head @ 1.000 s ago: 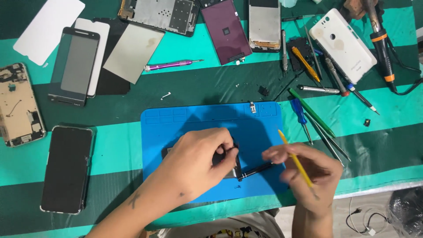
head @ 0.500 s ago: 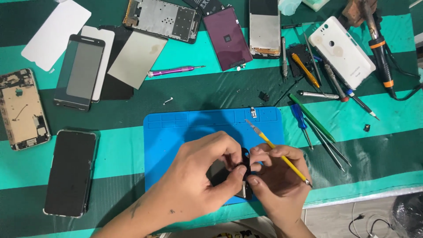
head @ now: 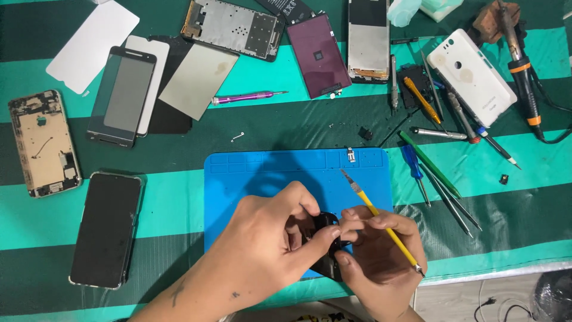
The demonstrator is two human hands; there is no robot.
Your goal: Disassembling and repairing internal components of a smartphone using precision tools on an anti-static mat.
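Both hands pinch a small black part over the blue work mat.

Fingers of the left hand and right hand close on the part from either side — it sits between them at the mat's near edge, mostly hidden. The right hand also holds a yellow-handled blade tool, tip pointing up and away. A blue screwdriver lies just right of the mat, a black phone to its left — all on a green striped cloth.
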